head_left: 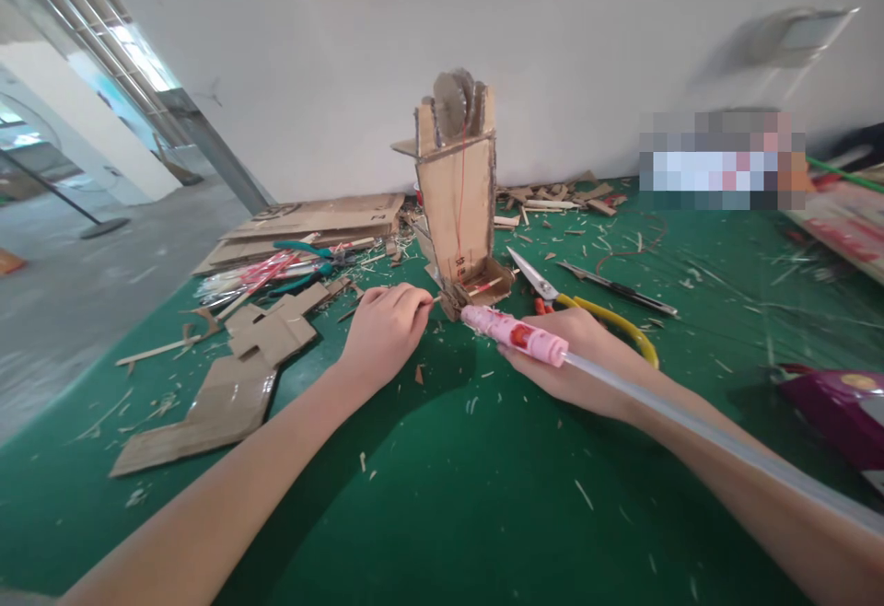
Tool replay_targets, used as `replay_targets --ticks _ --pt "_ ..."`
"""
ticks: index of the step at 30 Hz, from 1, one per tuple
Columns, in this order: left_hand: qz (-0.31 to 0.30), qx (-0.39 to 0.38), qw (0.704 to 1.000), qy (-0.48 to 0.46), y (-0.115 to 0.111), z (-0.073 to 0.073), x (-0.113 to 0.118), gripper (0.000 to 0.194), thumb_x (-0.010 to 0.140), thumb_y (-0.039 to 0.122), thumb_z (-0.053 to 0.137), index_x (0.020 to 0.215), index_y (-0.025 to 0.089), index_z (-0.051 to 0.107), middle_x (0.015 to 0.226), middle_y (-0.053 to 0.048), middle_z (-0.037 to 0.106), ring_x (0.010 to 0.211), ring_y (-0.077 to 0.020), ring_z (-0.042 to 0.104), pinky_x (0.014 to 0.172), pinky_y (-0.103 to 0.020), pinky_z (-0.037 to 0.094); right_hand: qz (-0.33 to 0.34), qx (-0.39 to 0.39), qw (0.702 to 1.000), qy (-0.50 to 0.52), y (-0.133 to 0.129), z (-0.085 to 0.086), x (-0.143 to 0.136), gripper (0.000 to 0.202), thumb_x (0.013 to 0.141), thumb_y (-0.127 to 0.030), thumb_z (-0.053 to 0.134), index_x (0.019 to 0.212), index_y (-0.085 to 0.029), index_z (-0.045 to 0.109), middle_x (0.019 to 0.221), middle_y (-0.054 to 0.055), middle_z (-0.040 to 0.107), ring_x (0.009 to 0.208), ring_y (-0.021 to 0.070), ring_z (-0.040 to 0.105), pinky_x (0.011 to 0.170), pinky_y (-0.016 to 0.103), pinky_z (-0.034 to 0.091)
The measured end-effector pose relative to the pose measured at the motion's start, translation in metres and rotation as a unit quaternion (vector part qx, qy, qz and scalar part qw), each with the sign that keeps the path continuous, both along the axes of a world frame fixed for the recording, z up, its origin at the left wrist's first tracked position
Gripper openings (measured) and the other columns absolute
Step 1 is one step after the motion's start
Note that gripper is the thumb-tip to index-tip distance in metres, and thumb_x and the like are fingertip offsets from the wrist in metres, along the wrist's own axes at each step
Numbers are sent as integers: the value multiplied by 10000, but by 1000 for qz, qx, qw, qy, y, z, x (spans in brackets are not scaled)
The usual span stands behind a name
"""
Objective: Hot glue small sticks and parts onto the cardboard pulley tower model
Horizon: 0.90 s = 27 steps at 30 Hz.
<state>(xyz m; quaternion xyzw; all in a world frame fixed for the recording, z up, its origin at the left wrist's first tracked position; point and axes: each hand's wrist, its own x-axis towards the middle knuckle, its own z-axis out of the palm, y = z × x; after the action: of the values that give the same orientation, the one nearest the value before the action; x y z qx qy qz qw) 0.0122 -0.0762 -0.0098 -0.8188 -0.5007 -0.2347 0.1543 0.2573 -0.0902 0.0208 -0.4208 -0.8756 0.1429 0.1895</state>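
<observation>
A tall cardboard model (457, 205) stands upright, with round cardboard wheels (452, 101) at its top and a red string running down its front. My right hand (570, 357) is closed around a pink glue gun (515, 334); a long translucent glue stick (663, 403) sticks out of its back. The gun's front end is at a small cardboard piece (454, 300) at the model's base. My left hand (389, 325) pinches a thin wooden stick (437, 298) at the left side of that piece. The gun's nozzle tip is hidden.
Scissors (608, 311) with yellow handles and a dark utility knife (618, 288) lie right of the model. Cut cardboard (227, 394), teal-handled pliers (304, 282) and flat sheets (310, 219) lie left. Scraps litter the green table (414, 514). A purple object (835, 413) sits far right.
</observation>
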Motion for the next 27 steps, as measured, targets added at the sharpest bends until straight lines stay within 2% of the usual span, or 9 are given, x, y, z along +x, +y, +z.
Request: replay_targets --ticks 6,12,17,23,27 --pt "8 -16 1000 3 0 1 0 201 955 241 400 930 181 590 921 -22 689 849 -167 629 802 -329 396 -1 -23 999 -33 1 -1 4 315 798 -251 478 539 -206 305 501 -28 432 464 90 376 492 269 239" --pt "13 -15 1000 -1 2 -2 -1 180 948 236 421 931 179 591 906 -16 686 849 -165 629 802 -323 396 -21 -16 1000 4 1 -4 4 304 827 -304 470 562 -207 357 531 -26 458 485 94 398 496 261 266" --pt "17 -28 999 -4 2 -2 0 175 948 238 424 943 180 590 915 -13 683 851 -164 627 804 -326 397 -23 -56 998 -15 1 -1 2 334 808 -312 491 533 -206 332 502 -28 442 459 91 378 469 260 253" --pt "17 -15 1000 5 3 -4 -1 175 947 232 427 944 179 594 911 -17 684 847 -164 631 792 -325 404 -22 -25 999 15 0 -1 2 320 829 -345 482 559 -208 381 524 -24 466 478 94 400 487 261 268" --pt "18 -27 999 4 4 -3 -1 184 949 232 418 946 179 594 923 -25 686 858 -167 628 799 -330 403 -30 -39 999 11 1 -2 2 339 819 -340 494 540 -206 357 505 -29 450 459 87 379 474 257 260"
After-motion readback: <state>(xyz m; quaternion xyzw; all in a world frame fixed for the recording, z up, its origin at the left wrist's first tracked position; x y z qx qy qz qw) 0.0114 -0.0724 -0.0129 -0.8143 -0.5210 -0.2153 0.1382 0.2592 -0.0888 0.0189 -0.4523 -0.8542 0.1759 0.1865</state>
